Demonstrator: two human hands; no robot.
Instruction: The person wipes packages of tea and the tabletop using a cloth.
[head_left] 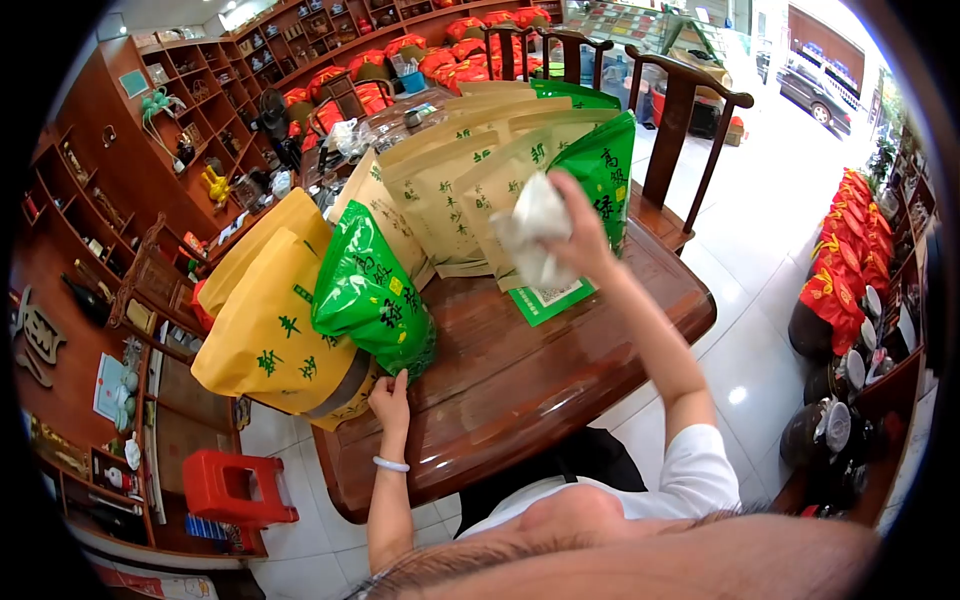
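My right hand (582,232) is closed around a crumpled white cloth (540,225), blurred by motion, in front of the kraft paper bags (450,200) and a green bag (603,165) on the right. Low on the left, my left hand (390,402) has its fingers pinched at the bottom corner of a green bag (375,290) with black lettering. That bag leans on a large yellow bag (275,325) with a clear strip near its base. A flat green packet with a printed code (553,298) lies beneath the cloth.
The bags stand on a polished dark wooden table (500,415). Wooden chairs (680,130) line its far right side. A red plastic stool (238,487) is on the floor at left. Jars with red cloth covers (845,260) stand along the right.
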